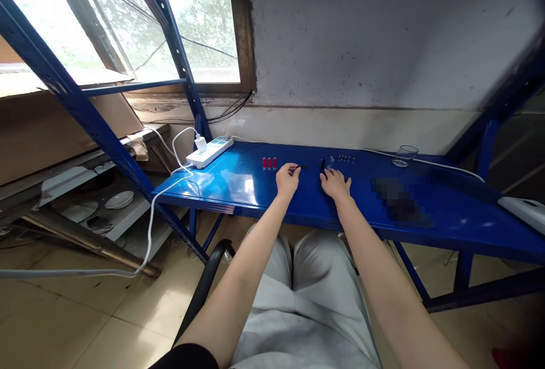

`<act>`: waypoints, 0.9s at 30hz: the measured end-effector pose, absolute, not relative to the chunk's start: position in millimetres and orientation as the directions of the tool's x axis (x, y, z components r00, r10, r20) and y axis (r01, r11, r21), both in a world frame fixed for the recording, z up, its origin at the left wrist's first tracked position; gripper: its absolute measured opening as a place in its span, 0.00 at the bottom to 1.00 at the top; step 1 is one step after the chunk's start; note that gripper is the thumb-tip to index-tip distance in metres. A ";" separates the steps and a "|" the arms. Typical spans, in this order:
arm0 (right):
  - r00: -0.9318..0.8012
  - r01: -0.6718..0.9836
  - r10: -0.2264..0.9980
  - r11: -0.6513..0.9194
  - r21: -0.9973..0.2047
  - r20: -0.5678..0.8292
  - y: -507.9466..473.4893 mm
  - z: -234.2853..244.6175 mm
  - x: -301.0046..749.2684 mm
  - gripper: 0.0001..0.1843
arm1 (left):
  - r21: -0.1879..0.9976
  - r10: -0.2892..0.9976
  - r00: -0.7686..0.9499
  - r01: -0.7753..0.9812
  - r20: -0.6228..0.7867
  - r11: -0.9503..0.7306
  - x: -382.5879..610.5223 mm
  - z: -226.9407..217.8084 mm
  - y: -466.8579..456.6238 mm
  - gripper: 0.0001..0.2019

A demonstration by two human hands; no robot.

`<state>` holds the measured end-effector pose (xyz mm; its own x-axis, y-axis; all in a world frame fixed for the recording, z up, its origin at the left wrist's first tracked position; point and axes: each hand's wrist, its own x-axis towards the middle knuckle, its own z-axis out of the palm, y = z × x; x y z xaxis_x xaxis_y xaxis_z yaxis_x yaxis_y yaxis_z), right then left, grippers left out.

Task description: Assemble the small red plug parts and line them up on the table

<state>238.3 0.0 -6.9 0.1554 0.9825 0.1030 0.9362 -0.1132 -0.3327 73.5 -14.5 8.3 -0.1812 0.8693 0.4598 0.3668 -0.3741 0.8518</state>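
Blue table (313, 201) stands against a grey wall (361, 34); left hand (288, 181) pinches a dark stick (302, 167); right hand (337, 185) rests spread.

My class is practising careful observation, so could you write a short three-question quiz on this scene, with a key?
1. Count: how many red pieces are lined up on the blue table?
2. True or false: the white power strip is nearer the person's left hand than the right hand.
3. Choose one: what does the left hand hold? A) a clear glass; B) a slim dark item; C) a white plug.

Key:
1. Three.
2. True.
3. B.
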 end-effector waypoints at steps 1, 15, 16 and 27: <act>0.148 0.937 0.983 -0.105 -0.333 0.108 0.8 -7.9 238.8 0.30 | 0.871 0.878 -0.199 0.342 0.435 -0.354 72.1 9.8 -15.6 0.07; 0.044 0.946 0.954 0.056 -0.320 0.297 -9.0 -6.0 230.3 0.22 | 0.893 0.896 -0.193 0.303 0.399 -0.333 70.4 10.4 -16.1 0.07; 0.013 0.944 0.941 0.100 -0.316 0.337 -10.7 -4.4 228.1 0.20 | 0.893 0.896 -0.193 0.304 0.399 -0.332 70.5 10.8 -16.2 0.07; 0.054 0.689 0.833 0.368 -0.625 0.551 -15.1 4.0 225.0 0.14 | 0.897 0.906 -0.174 0.303 0.385 -0.323 70.8 5.8 -11.8 0.07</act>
